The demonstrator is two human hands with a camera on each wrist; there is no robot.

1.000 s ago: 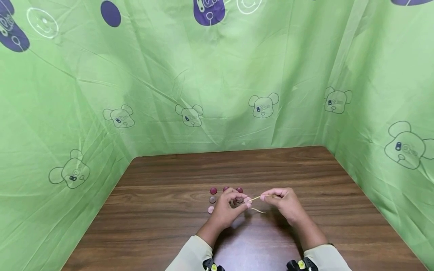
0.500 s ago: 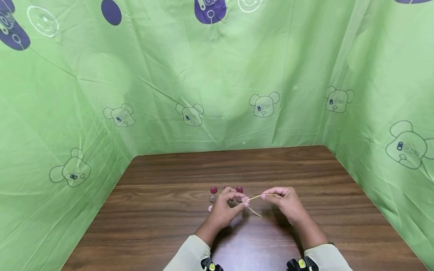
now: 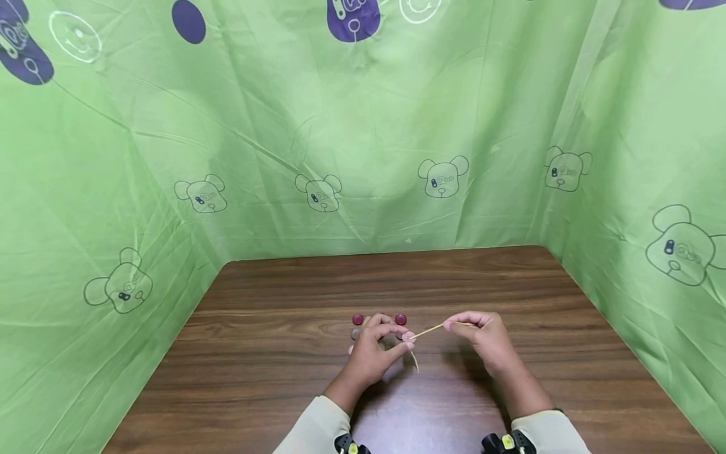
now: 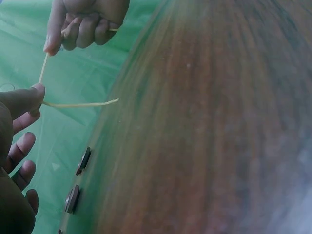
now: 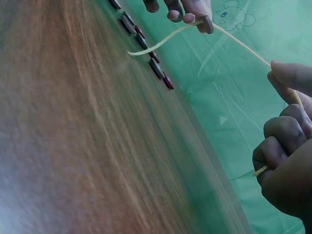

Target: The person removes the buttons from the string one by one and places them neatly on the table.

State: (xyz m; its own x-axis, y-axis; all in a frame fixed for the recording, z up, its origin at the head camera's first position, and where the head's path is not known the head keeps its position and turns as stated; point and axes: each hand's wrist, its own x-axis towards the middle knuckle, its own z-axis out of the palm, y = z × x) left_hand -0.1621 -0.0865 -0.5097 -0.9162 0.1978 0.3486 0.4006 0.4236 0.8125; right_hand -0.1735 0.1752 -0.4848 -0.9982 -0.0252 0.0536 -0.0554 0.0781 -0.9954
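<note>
Between thumb and forefinger, my left hand (image 3: 371,356) pinches a pale pink button (image 3: 408,337), seen edge-on in the right wrist view. A thin yellow cord (image 3: 428,330) passes through the button. To the right, my right hand (image 3: 488,337) pinches the cord, which runs straight between the hands; its other fingers curl round the cord's far part, and an end sticks out below them. On the button's other side a loose tail of cord hangs, plain in the left wrist view. My left thumb covers the button in that view.
Several buttons lie in rows on the brown wooden table (image 3: 272,353) beyond my left hand, among them a dark red button (image 3: 401,319) and a grey button (image 3: 355,333). The hand hides some. Green printed cloth (image 3: 368,126) surrounds the table's back and sides.
My right hand has shifted slightly right and away from the left, and the cord between them is longer. The loose tail has swung left and hangs shorter and steeper. Left hand moved slightly left.
</note>
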